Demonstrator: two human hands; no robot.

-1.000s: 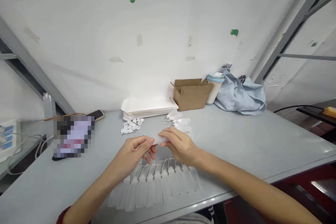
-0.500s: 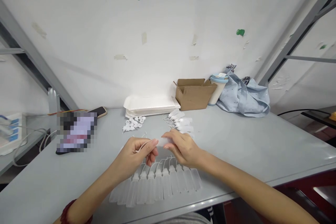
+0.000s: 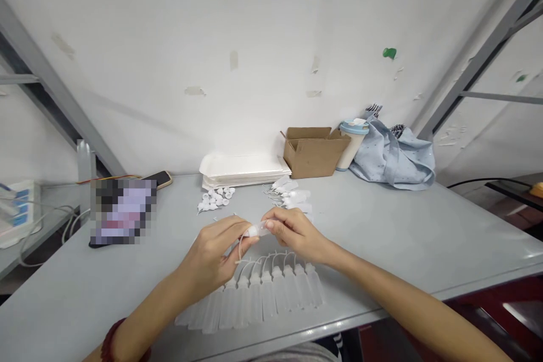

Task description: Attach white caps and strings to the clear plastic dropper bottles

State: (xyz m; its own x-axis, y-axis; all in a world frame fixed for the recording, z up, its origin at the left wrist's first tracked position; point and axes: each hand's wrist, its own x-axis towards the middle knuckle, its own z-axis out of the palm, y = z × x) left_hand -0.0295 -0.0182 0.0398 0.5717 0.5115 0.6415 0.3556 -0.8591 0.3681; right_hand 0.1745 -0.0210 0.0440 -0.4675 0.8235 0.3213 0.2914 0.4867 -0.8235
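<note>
Both hands meet above the desk at a small translucent plastic bottle (image 3: 263,228). My left hand (image 3: 218,251) pinches the white cap (image 3: 251,231) at its left end, and a thin strap hangs from that cap. Round the bottle's body, my right hand (image 3: 297,235) has its thumb and fingers closed. Below the hands lies a row of several translucent bottles (image 3: 267,297) with strapped caps, side by side near the front edge. Loose white caps (image 3: 215,199) form a small pile behind my left hand. More small bottles (image 3: 294,197) lie beyond my right hand.
A stack of white trays or envelopes (image 3: 244,169) rests against the wall beside an open cardboard box (image 3: 318,155). A lidded cup (image 3: 351,144) and a light blue cloth bag (image 3: 394,158) stand at the back right. A phone (image 3: 163,179) lies at the left, behind a blurred item (image 3: 125,212).
My left hand has turned over, its fingers now on top of the cap. My right hand's fingers have closed in on the bottle.
</note>
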